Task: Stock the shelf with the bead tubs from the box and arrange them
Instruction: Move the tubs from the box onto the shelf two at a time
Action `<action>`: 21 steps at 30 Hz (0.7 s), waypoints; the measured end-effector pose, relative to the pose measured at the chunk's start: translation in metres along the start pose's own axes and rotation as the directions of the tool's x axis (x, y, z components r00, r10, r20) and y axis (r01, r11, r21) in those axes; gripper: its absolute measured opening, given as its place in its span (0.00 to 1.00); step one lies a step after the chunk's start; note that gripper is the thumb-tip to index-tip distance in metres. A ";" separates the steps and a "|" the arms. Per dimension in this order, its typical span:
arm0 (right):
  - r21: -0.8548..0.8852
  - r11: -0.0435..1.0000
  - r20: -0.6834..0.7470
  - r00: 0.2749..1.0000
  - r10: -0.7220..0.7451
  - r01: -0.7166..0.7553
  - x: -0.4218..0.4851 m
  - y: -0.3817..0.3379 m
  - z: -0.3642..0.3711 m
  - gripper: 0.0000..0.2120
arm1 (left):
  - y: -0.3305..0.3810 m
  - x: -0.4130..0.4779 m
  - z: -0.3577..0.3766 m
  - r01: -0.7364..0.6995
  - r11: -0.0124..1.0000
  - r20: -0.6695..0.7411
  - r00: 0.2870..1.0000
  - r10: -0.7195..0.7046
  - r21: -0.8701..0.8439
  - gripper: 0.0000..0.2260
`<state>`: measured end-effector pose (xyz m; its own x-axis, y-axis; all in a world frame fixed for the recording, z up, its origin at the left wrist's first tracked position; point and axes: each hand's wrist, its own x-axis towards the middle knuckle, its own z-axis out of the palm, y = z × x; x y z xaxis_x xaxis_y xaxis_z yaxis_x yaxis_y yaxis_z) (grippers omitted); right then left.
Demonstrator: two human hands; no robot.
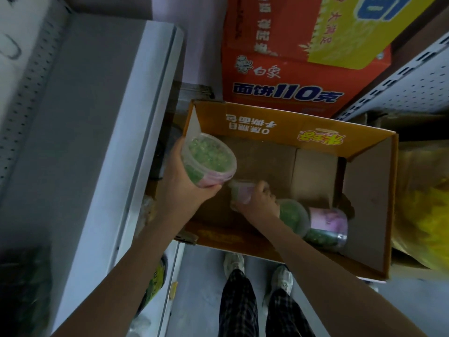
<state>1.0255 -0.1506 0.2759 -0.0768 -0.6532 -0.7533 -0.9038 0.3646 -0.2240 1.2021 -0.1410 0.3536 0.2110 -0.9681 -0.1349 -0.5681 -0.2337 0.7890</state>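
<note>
Centre frame, an open cardboard box [267, 127] holds two green-bead tubs [328, 224] on their sides. The left grip [188, 188] curls round a clear tub [209, 156] of green beads above the box's left edge — the right grip [257, 200] clasps another tub [239, 192] inside.

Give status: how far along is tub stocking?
Done: the box is mostly empty, bare cardboard floor showing. In hand: left hand holds one green-bead tub; right hand grips another tub inside the box. Left: two more tubs lying in the box, plus arranging; stock on the shelf is too blurred to judge.
</note>
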 end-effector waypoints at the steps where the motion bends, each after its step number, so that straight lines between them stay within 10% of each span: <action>1: 0.013 1.000 -0.008 1.000 0.012 -0.012 0.004 -0.003 0.002 0.49 | -0.001 0.000 0.000 -0.002 1.000 0.000 1.000 0.002 -0.004 0.51; 21: 0.189 0.927 -0.368 0.898 -0.240 0.325 -0.026 0.001 -0.060 0.46 | 0.028 -0.018 -0.024 0.115 0.974 -0.132 0.981 -0.142 -0.195 0.50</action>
<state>1.0017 -0.1732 0.3321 -0.0068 -0.9184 -0.3957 -0.7832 0.2509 -0.5689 1.2009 -0.1277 0.3926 0.3928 -0.9047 -0.1653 -0.3744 -0.3214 0.8698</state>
